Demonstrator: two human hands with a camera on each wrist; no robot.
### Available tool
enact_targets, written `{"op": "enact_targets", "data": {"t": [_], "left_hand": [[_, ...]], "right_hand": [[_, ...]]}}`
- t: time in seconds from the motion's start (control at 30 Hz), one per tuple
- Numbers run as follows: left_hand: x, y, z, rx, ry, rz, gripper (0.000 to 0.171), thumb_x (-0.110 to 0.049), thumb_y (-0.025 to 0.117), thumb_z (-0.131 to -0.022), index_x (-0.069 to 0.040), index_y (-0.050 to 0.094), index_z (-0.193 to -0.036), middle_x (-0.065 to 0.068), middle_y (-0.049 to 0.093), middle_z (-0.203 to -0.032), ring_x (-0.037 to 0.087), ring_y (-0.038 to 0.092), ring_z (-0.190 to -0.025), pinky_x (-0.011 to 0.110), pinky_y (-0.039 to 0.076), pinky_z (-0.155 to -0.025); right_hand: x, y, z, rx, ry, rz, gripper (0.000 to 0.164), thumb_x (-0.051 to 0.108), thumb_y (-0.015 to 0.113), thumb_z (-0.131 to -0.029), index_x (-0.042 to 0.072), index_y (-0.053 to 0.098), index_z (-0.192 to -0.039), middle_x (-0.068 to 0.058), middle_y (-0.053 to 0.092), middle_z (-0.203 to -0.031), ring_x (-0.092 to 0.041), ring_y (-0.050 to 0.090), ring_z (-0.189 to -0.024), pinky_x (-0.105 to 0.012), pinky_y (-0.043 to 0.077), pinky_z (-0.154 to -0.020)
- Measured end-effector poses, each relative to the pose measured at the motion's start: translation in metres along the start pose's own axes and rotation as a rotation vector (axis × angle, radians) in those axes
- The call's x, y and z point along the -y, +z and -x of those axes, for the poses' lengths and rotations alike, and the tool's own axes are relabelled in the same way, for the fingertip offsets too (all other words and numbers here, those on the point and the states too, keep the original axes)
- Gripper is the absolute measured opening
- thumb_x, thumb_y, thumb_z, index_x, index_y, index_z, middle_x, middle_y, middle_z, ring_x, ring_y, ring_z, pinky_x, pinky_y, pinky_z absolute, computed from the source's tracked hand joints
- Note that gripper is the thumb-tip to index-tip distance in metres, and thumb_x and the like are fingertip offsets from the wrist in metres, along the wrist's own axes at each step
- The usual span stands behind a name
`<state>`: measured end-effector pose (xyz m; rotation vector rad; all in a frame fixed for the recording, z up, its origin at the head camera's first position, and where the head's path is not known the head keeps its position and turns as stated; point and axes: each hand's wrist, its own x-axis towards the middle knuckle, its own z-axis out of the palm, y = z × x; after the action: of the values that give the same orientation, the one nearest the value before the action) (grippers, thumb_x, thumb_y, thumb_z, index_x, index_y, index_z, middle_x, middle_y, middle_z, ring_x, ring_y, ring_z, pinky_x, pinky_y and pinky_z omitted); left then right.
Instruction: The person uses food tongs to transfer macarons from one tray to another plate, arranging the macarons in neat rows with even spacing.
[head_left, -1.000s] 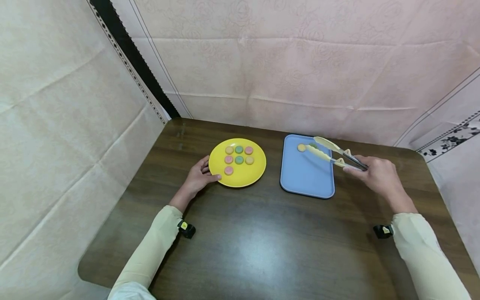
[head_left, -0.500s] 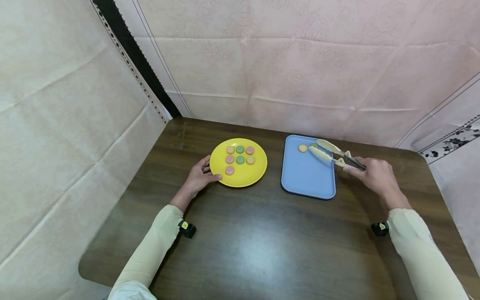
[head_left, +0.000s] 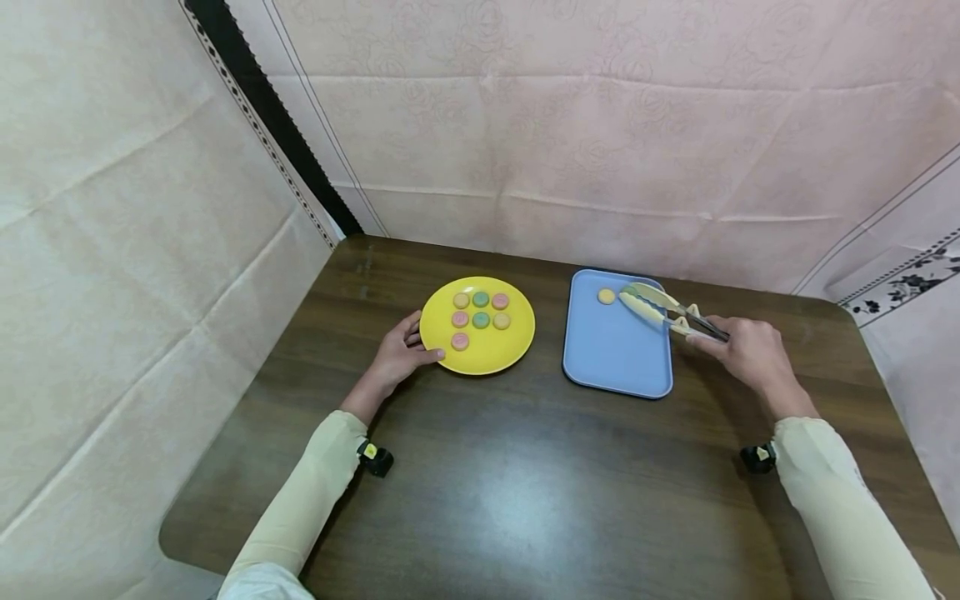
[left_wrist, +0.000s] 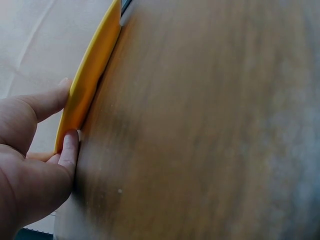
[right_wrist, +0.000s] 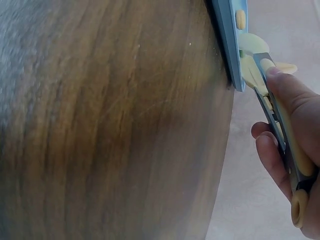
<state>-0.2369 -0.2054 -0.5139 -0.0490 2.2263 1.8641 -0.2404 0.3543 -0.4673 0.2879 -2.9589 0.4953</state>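
My left hand [head_left: 397, 354] pinches the left rim of a round yellow plate [head_left: 487, 358], thumb on top and fingers at the edge's underside, as the left wrist view shows. On the plate sit several small round pink, green and yellow cookies [head_left: 480, 320]. Gripped in my right hand [head_left: 753, 354] are food tongs [head_left: 643, 309] with pale yellow tips and metal arms. They reach over the far right of a blue tray [head_left: 615, 358], tips on either side of a green cookie [head_left: 631, 291], which is partly hidden. Left of it on the tray lies a yellow cookie [head_left: 606, 296].
Plate and tray stand side by side on a dark wooden table [head_left: 480, 467] with a strip of tabletop between them. A pale patterned cloth [head_left: 570, 150] hangs behind the table's far edge, and another cloth [head_left: 135, 275] hangs on the left.
The tongs' tips have drawn closer together around the green cookie, and my right hand has shifted slightly left. My left hand stays at the plate's rim.
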Motion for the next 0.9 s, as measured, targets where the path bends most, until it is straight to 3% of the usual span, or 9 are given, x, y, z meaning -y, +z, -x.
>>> {"op": "enact_targets", "data": {"t": [0.17, 0.43, 0.67, 0.9], "left_hand": [[-0.006, 0.000, 0.004, 0.004, -0.007, -0.015, 0.095, -0.001, 0.078, -0.089, -0.007, 0.018, -0.164, 0.017, 0.037, -0.160, 0.033, 0.047, -0.139, 0.030, 0.055, -0.096], [0.000, 0.000, 0.002, -0.016, 0.012, -0.014, 0.096, -0.006, 0.080, -0.089, -0.013, 0.022, -0.164, 0.013, 0.039, -0.159, 0.031, 0.049, -0.137, 0.031, 0.055, -0.097], [-0.003, 0.000, 0.002, -0.002, -0.001, -0.008, 0.096, -0.004, 0.079, -0.089, -0.011, 0.019, -0.164, 0.015, 0.037, -0.160, 0.033, 0.047, -0.139, 0.030, 0.055, -0.097], [-0.009, 0.001, 0.001, 0.009, -0.030, -0.026, 0.094, 0.001, 0.077, -0.089, -0.004, 0.018, -0.163, 0.018, 0.037, -0.159, 0.034, 0.046, -0.140, 0.032, 0.055, -0.098]], "right_hand": [[0.000, -0.003, 0.002, -0.017, -0.021, 0.010, 0.059, 0.044, 0.071, -0.096, -0.006, 0.068, -0.128, -0.029, 0.071, -0.099, -0.038, 0.059, -0.077, -0.060, 0.048, -0.069], [0.014, -0.020, 0.008, -0.073, -0.050, 0.027, 0.056, 0.042, 0.075, -0.093, -0.003, 0.070, -0.126, -0.031, 0.072, -0.103, -0.044, 0.065, -0.081, -0.065, 0.047, -0.071], [0.043, -0.034, 0.018, -0.156, -0.093, 0.006, 0.046, 0.037, 0.080, -0.090, 0.001, 0.074, -0.118, -0.016, 0.072, -0.083, -0.032, 0.057, -0.066, -0.061, 0.046, -0.064], [0.076, -0.038, 0.024, -0.214, -0.169, -0.030, 0.046, 0.030, 0.086, -0.084, 0.001, 0.075, -0.118, -0.018, 0.076, -0.096, -0.032, 0.062, -0.070, -0.059, 0.049, -0.066]]}}
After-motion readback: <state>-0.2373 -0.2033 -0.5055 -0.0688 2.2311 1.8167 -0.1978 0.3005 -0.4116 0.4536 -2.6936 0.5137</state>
